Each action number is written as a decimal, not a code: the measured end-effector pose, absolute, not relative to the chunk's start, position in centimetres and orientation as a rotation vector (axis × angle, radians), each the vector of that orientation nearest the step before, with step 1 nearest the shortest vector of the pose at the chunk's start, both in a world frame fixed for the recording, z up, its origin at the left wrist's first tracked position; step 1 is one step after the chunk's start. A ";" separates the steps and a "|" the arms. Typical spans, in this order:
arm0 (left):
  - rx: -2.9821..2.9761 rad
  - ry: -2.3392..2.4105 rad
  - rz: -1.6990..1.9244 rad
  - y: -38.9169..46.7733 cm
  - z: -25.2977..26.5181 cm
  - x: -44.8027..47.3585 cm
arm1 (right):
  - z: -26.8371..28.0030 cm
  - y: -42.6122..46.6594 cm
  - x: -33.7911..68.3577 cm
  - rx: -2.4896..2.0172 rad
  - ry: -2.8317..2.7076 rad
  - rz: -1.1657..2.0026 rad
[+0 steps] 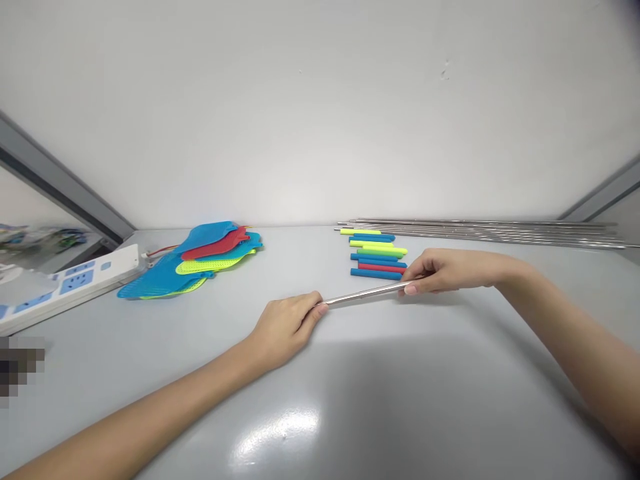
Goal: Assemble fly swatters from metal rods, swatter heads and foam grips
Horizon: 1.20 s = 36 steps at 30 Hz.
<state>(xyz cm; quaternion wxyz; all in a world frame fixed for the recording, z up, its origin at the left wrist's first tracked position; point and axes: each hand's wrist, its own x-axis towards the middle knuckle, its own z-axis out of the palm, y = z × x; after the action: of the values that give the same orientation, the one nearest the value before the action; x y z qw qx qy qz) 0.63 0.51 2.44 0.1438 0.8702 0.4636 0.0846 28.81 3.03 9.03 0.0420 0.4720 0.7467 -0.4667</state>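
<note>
A thin metal rod (pixel 363 294) spans the gap between my two hands, held a little above the grey table and slightly higher at its right end. My left hand (pixel 290 327) is closed around its left end, which the fingers hide. At the other end, my right hand (pixel 437 272) pinches the rod between thumb and fingers. Just behind the right fingertips lie several coloured plastic tubes in a row, among them a blue tube (pixel 376 274), a red tube (pixel 383 267) and a yellow tube (pixel 360 231).
Several metal rods (pixel 480 231) lie along the wall at the back right. On the left is a pile of fly swatter heads, with a red head (pixel 215 244) and a blue head (pixel 160 277). A white power strip (pixel 95 277) sits at the table's left side.
</note>
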 end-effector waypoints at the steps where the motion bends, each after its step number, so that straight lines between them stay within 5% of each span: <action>1: 2.514 1.334 0.240 0.5 2.4 0.6 | 8.9 3.0 28.7 1.449 2.299 -1.437; 16: 2.611 1.434 0.209 0.6 1.9 0.6 | 4.7 4.2 28.5 1.409 2.010 -2.091; 36: 2.620 1.437 0.175 0.6 1.9 0.7 | 4.5 3.4 27.5 1.475 2.076 -2.045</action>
<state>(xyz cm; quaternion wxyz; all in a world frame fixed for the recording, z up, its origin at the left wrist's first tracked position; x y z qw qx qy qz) 0.74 0.59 1.87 0.0741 0.8728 0.4788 0.0584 27.48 3.45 4.49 -0.0621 0.4507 0.6343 -0.6250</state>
